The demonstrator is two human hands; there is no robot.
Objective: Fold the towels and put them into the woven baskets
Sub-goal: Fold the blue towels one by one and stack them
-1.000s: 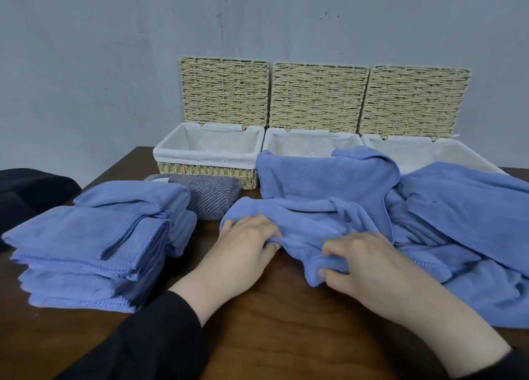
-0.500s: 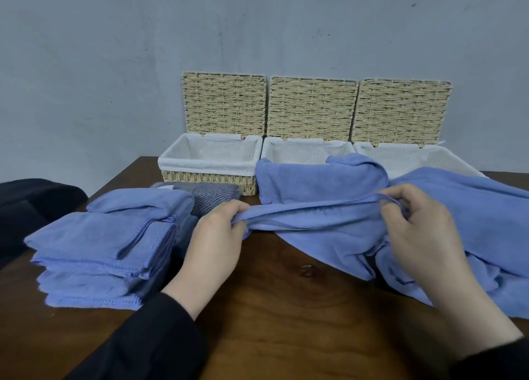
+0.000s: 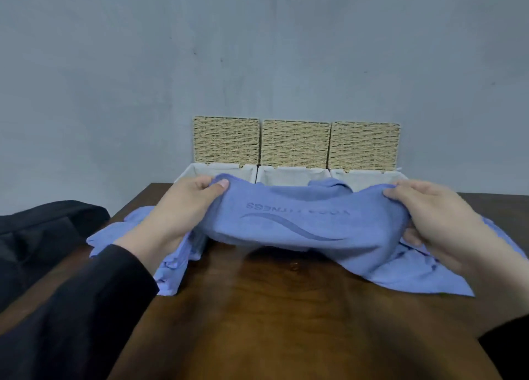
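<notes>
Here blue towel (image 3: 309,225), mirrored lettering and wave logo, pinched taut between left hand (image 3: 183,208) and right hand (image 3: 438,219).

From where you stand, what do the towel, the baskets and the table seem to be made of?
Towel: soft blue fabric, perhaps microfibre; it drapes limply between the hands, matte, with a darker wave mark and lettering.
Baskets: lids of pale woven fibre, straw or paper rope, in rough rows; white cloth lining inside.
Table: dark brown wood or veneer, with grain and a glossy sheen.
</notes>
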